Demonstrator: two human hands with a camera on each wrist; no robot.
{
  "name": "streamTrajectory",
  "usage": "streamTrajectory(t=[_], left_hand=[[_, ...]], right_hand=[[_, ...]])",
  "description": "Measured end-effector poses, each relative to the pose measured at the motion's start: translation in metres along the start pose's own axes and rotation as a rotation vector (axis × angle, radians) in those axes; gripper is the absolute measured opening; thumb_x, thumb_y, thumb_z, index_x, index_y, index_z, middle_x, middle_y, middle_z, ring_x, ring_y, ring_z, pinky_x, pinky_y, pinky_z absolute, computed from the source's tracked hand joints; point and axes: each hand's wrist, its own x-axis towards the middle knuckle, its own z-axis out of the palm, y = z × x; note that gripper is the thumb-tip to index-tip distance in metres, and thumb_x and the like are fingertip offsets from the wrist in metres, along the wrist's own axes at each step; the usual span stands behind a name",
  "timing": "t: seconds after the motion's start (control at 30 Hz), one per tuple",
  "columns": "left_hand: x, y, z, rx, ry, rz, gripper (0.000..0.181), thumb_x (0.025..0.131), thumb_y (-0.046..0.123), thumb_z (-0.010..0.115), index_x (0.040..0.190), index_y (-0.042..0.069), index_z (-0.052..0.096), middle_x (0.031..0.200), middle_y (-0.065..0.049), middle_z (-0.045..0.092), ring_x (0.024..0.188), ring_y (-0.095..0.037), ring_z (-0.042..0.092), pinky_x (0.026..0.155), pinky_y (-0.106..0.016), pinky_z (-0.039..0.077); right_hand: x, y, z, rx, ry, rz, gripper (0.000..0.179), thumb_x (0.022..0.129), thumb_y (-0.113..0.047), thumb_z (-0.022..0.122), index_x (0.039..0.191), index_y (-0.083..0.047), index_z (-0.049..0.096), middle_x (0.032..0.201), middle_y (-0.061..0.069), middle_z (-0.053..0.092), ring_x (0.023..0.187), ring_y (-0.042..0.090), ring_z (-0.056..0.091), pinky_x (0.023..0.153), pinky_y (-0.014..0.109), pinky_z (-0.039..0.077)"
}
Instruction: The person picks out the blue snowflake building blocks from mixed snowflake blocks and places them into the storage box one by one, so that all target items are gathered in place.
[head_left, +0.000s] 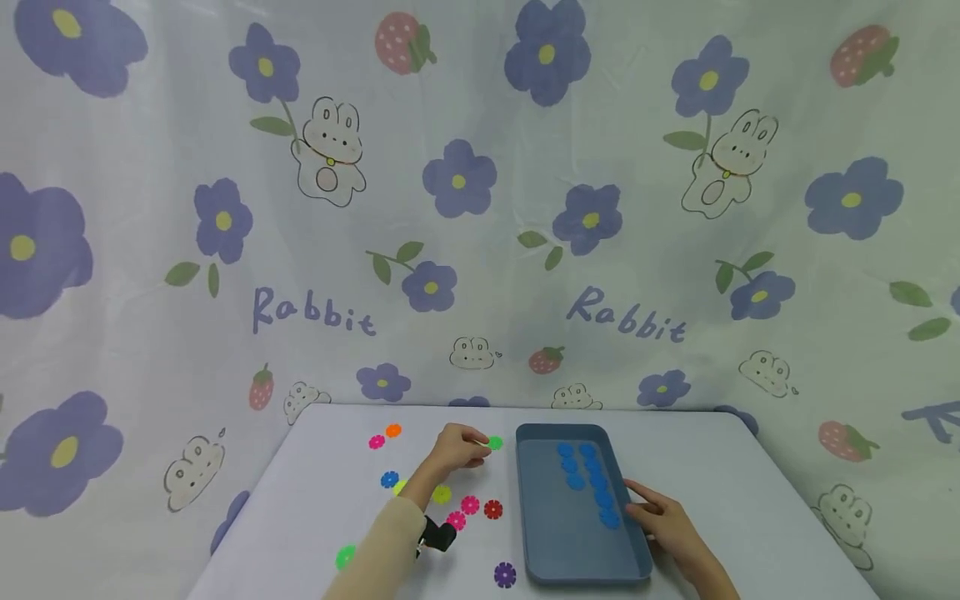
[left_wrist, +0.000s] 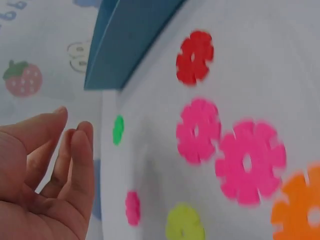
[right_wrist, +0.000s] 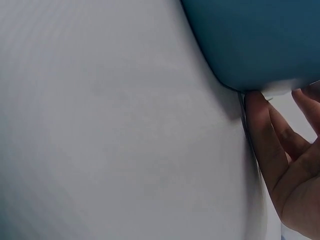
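Note:
My left hand [head_left: 457, 447] is over the back of the table, fingers bent and parted from the thumb, with nothing between them. Just beyond its fingertips a green notched disc [head_left: 496, 442] lies flat; the left wrist view shows a gap between this disc [left_wrist: 118, 130] and the hand [left_wrist: 55, 170]. On the right, my right hand [head_left: 670, 525] holds the right side of a blue-grey tray [head_left: 570, 558]. Its fingertips meet the tray's edge in the right wrist view, beside the tray wall [right_wrist: 260, 45]. Several blue notched discs [head_left: 597, 482] lie in two columns inside the tray.
Left of the tray are scattered discs: red [head_left: 492, 509], pink [head_left: 470, 505], yellow [head_left: 442, 494], blue [head_left: 389, 479], orange [head_left: 393, 430], purple [head_left: 505, 575] and another green disc [head_left: 346, 557]. A patterned curtain [head_left: 480, 250] hangs behind the white table [head_left: 720, 475].

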Motion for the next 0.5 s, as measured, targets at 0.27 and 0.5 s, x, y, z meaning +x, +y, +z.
streamTrajectory(t=[0.27,0.5], left_hand=[[-0.008,-0.022,-0.038,0.042,0.065,-0.055,0.021,0.087,0.008,0.073,0.104,-0.004,0.070,0.083,-0.008,0.068,0.068,-0.018,0.065,0.065,-0.028,0.058],[-0.021,-0.034,-0.065,0.041,0.123,-0.092,0.018,0.087,0.007,0.073,0.101,-0.004,0.069,0.082,-0.010,0.065,0.069,-0.025,0.065,0.064,-0.031,0.058]], right_hand=[[0.002,0.001,0.002,-0.002,0.028,0.001,0.061,0.091,-0.025,0.070,0.144,-0.007,0.047,0.110,0.018,0.066,0.086,0.029,0.067,0.069,0.043,0.058],[0.001,0.000,0.002,-0.003,0.029,0.010,0.062,0.090,-0.026,0.070,0.144,-0.006,0.046,0.110,0.019,0.066,0.085,0.029,0.067,0.068,0.043,0.058]])
